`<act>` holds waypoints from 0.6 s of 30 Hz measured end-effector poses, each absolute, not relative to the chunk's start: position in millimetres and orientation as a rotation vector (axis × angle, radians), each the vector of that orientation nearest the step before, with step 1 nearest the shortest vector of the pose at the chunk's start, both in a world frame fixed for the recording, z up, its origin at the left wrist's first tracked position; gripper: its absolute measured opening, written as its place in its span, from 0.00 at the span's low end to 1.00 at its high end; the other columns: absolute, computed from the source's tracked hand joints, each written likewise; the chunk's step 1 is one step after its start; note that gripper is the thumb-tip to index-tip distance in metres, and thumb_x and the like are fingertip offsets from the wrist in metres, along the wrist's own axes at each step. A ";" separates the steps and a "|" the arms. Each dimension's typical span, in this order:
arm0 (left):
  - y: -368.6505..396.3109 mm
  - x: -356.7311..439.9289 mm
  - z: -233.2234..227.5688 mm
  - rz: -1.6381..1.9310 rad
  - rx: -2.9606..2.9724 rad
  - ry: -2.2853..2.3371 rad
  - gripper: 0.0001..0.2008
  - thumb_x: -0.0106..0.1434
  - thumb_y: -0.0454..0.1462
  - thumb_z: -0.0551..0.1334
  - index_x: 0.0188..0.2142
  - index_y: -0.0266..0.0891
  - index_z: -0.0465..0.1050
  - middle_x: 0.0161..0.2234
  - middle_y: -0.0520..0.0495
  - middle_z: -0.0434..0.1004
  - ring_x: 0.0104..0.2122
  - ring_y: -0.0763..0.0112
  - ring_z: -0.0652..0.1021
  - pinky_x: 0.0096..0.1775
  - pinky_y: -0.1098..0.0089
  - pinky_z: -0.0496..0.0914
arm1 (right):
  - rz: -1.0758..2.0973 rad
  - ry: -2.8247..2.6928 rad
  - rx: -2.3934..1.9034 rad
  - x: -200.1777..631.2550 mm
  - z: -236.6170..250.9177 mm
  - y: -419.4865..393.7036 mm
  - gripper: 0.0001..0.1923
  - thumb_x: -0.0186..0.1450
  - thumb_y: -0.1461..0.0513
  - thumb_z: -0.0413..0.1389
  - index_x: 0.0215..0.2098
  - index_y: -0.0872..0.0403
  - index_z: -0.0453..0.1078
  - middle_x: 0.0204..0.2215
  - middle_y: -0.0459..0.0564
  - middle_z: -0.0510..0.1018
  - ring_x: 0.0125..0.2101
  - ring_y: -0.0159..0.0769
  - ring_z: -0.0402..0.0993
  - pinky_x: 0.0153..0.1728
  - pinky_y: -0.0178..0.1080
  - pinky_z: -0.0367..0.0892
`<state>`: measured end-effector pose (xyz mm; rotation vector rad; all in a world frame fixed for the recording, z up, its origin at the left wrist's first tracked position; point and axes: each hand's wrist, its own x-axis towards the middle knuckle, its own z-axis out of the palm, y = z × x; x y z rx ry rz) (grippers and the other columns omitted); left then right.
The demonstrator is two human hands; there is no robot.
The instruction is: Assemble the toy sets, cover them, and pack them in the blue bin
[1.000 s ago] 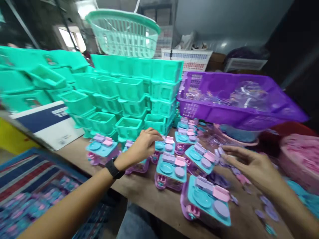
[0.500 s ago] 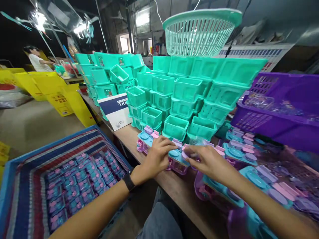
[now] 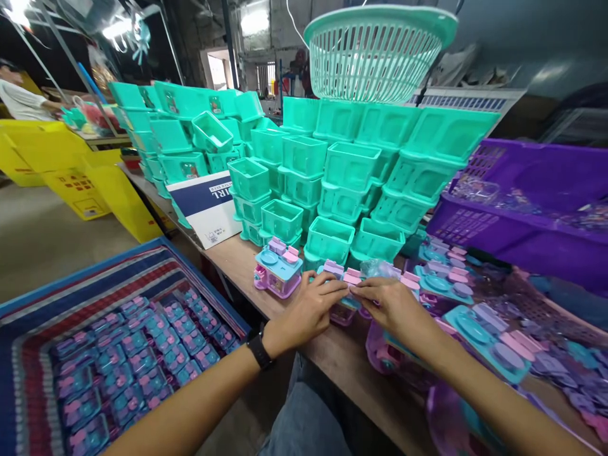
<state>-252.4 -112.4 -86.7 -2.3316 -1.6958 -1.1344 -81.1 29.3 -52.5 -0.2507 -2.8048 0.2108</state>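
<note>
Two bare hands meet just right of the frame's centre, over a little toy kitchen on the wooden table. From where I sit, the left hand looks curled around its near left side, fingers bent over the top; the right hand has its fingertips bunched at the other end — whether they pinch a part or only press, I can't tell. To do this well, I'd let the left brace the body flat and have the right push straight down with even pressure, since a slanted shove could tip a unit this light. I'd also keep fingers off the upright lilac block and pink block, which look like thin moulded plastic. The neighbouring kitchen, left of centre, shows the shapes clearly: a smooth turquoise top with a round recess, over a see-through body on a pink base. Behind, glossy green tubs rise in stacks with rounded corners; lower left, a blue-rimmed crate has a coarse striped lining — woven, I'd judge — around rows of similar toys.
</note>
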 end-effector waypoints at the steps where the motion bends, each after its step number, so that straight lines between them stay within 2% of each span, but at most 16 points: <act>1: -112.1 -253.1 -86.9 -1.141 -2.334 -1.710 0.32 0.55 0.20 0.53 0.57 0.39 0.73 0.54 0.41 0.80 0.55 0.56 0.73 0.53 0.52 0.59 | 0.173 -2.827 -0.251 -83.1 -55.1 28.7 0.13 0.71 0.67 0.54 0.38 0.52 0.82 0.34 0.52 0.84 0.34 0.40 0.80 0.36 0.40 0.67; 3: -111.9 -254.6 -88.0 -1.123 -2.340 -1.757 0.32 0.55 0.20 0.54 0.57 0.40 0.74 0.53 0.42 0.81 0.54 0.56 0.74 0.53 0.51 0.58 | 0.092 -2.838 -0.288 -87.7 -60.6 23.6 0.12 0.70 0.68 0.54 0.36 0.53 0.80 0.32 0.53 0.83 0.34 0.43 0.78 0.38 0.43 0.66; 7: -113.2 -256.2 -88.6 -1.020 -2.339 -1.774 0.32 0.55 0.21 0.54 0.57 0.40 0.73 0.55 0.41 0.81 0.55 0.54 0.74 0.53 0.49 0.56 | 0.068 -2.813 -0.406 -93.1 -62.2 -1.1 0.13 0.67 0.73 0.53 0.38 0.55 0.78 0.35 0.57 0.82 0.38 0.46 0.77 0.43 0.46 0.66; 11: -109.8 -256.1 -86.8 -0.960 -2.256 -1.647 0.26 0.54 0.22 0.53 0.48 0.41 0.76 0.46 0.44 0.84 0.50 0.53 0.77 0.48 0.53 0.57 | 0.136 -2.812 -0.519 -76.6 -37.1 -13.4 0.07 0.68 0.68 0.58 0.39 0.53 0.79 0.34 0.51 0.84 0.36 0.38 0.79 0.41 0.40 0.68; 13: -104.4 -257.3 -89.0 -0.950 -2.200 -1.587 0.24 0.58 0.24 0.52 0.48 0.42 0.75 0.46 0.44 0.84 0.49 0.53 0.77 0.47 0.54 0.58 | 0.181 -2.723 -0.624 -47.2 -18.5 -3.5 0.08 0.71 0.63 0.57 0.42 0.52 0.80 0.38 0.49 0.85 0.38 0.35 0.80 0.43 0.36 0.69; 16: -99.0 -258.3 -95.3 -0.991 -2.153 -1.507 0.22 0.62 0.26 0.51 0.50 0.43 0.74 0.45 0.45 0.84 0.49 0.54 0.77 0.48 0.54 0.59 | 0.147 -2.352 -1.027 30.1 2.0 21.5 0.15 0.74 0.57 0.52 0.48 0.52 0.80 0.45 0.51 0.85 0.44 0.37 0.81 0.46 0.37 0.70; 18: -99.0 -257.6 -98.7 -1.011 -2.147 -1.490 0.20 0.64 0.26 0.51 0.50 0.43 0.74 0.44 0.46 0.83 0.48 0.54 0.78 0.49 0.54 0.61 | -0.059 -2.150 -1.488 89.1 2.2 39.9 0.18 0.74 0.55 0.50 0.47 0.51 0.81 0.47 0.50 0.85 0.44 0.39 0.81 0.46 0.38 0.70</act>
